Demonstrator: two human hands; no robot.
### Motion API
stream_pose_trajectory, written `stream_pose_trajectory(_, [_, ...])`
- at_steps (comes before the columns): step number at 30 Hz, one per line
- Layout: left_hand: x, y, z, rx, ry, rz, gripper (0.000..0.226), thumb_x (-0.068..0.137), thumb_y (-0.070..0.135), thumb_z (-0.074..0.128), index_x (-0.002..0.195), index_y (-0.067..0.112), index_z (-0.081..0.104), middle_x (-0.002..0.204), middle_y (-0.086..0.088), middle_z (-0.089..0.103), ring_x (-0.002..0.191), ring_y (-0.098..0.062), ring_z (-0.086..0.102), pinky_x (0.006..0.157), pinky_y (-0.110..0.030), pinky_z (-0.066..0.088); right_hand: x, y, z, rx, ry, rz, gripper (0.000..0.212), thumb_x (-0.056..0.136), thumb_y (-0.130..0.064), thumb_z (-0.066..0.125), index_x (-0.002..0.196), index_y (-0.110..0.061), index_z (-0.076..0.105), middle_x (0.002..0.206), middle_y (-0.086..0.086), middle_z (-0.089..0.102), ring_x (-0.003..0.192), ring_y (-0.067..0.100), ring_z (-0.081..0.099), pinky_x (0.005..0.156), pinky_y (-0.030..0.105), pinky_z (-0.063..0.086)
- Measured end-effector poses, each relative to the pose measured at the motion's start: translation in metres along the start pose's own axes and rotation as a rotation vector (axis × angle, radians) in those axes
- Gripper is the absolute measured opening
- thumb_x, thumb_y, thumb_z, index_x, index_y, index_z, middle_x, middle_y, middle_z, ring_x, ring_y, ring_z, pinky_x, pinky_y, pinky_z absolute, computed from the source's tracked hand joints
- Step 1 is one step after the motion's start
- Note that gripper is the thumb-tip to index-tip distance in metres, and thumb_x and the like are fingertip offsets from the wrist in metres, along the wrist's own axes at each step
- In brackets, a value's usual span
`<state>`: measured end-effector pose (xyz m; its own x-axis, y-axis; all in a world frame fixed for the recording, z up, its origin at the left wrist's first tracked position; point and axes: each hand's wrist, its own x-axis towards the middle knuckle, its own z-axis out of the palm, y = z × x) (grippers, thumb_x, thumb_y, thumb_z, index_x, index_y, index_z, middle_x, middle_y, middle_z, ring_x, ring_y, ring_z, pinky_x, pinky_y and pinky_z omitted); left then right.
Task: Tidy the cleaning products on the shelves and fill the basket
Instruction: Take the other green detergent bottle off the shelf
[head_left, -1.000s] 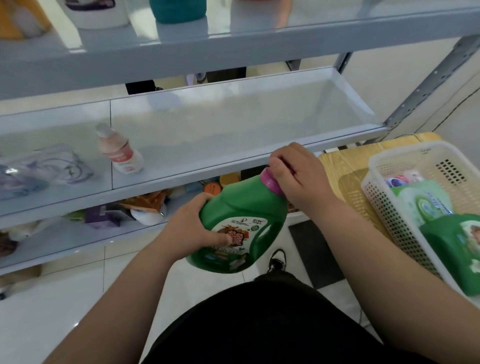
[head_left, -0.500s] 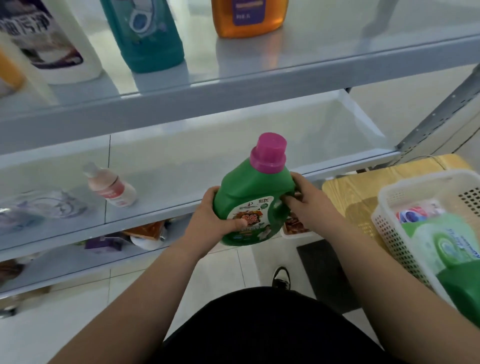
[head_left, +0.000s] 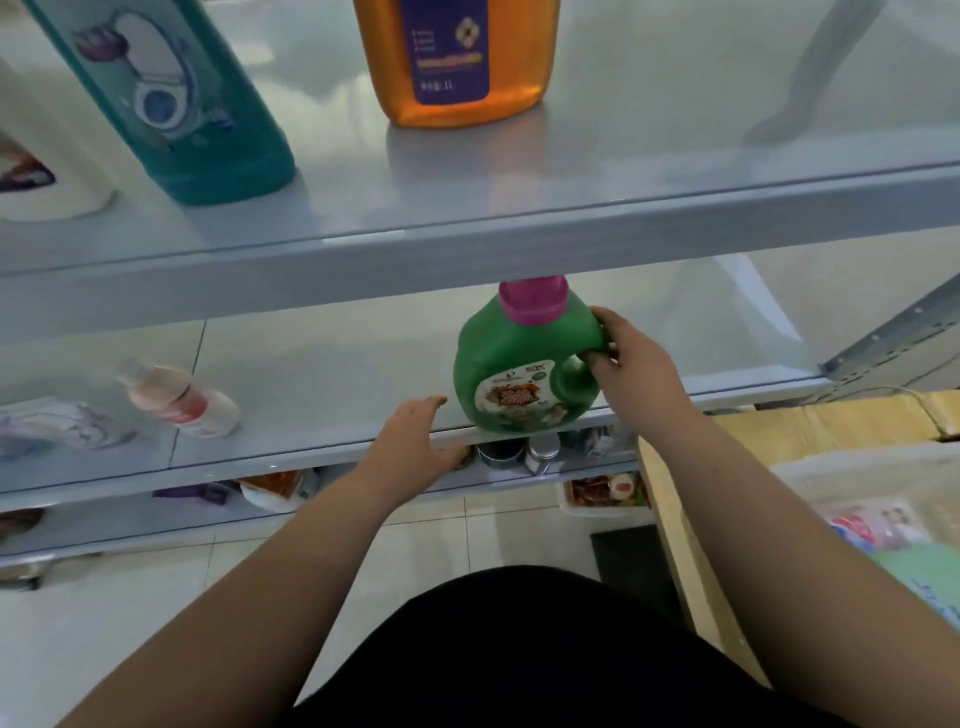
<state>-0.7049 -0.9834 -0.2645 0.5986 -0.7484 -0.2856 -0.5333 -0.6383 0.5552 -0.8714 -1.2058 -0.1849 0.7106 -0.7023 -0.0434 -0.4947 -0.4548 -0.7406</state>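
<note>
Green jug (head_left: 511, 374) with a pink cap (head_left: 532, 301) stood upright at the front lip of the middle shelf (head_left: 311, 364). Its label faced the person, and its cap sat just under the edge of the top shelf (head_left: 623, 228). The right hand (head_left: 634, 364) was at the jug's three o'clock, its fingers (head_left: 600, 358) curled through the handle and clamped on it. The left hand (head_left: 415, 447) lay at the jug's seven o'clock over the shelf's lip, fingers straight and close together, holding nothing. Its tips were just beside the jug's base, and from where I stood I could not tell whether they touched it.

Well apart at the jug's nine o'clock, a small pink-and-white bottle (head_left: 179, 400) lay on its side on the same shelf. A clear pouch (head_left: 57, 426) lay beyond it by the left edge.

On the top shelf an orange bottle (head_left: 457, 57) stood at the jug's twelve o'clock and a teal bottle (head_left: 182, 104) at its ten o'clock. A white bottle (head_left: 41, 182) stood farther left, cut off by the frame.

At the jug's six o'clock, two tins (head_left: 501, 453) stood on the shelf below. At its four o'clock a wooden counter (head_left: 769, 431) carried a white basket (head_left: 852, 460). Inside it were a red-and-blue pack (head_left: 862, 525) and a green pack (head_left: 924, 571), both too blurred to read.
</note>
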Motion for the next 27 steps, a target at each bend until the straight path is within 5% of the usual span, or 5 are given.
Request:
stream_pose_trajectory(7, [0.019,-0.011,0.037,0.564,-0.149,0.096,0.084,0.082,0.06,0.043,0.157,0.027,0.024,0.163,-0.015,0.022,0.151,-0.037,0.018,0.123,-0.051,0.021,0.036,0.013,-0.006,-0.012,-0.025,-0.044,0.045,0.099,-0.01,0.055,0.142,-0.022,0.053,0.123,0.008,0.068,0.099,0.023,0.06,0.083,0.03,0.046])
stream_pose_trajectory(20, [0.01,-0.003,0.045,0.567,-0.203,0.064,0.079,0.095,0.043,0.054,0.16,0.023,0.016,0.167,-0.011,0.011,0.153,-0.04,0.007,0.124,-0.051,0.017,0.034,0.034,0.005,0.004,0.006,-0.02,0.044,0.102,-0.01,0.05,0.145,-0.02,0.047,0.121,0.009,0.066,0.095,0.02,0.056,0.079,0.028,0.041])
stream_pose_trajectory(23, [-0.002,0.007,0.042,0.505,-0.224,0.132,0.071,0.096,0.037,0.055,0.158,0.017,0.024,0.164,-0.014,0.019,0.152,-0.038,0.016,0.124,-0.043,0.018,0.025,0.033,0.011,0.005,0.014,0.022,0.048,0.1,-0.013,0.055,0.146,-0.019,0.045,0.116,0.005,0.063,0.103,0.024,0.06,0.081,0.028,0.041])
stream_pose_trajectory(27, [-0.024,0.012,0.031,0.448,-0.193,0.282,0.06,0.093,0.034,0.055,0.149,0.017,0.041,0.142,-0.007,0.049,0.131,-0.027,0.044,0.109,-0.035,0.037,-0.015,0.036,0.022,0.011,0.065,0.21,0.061,0.097,-0.027,0.063,0.152,-0.021,0.037,0.144,0.009,0.054,0.128,0.026,0.054,0.101,0.039,0.047])
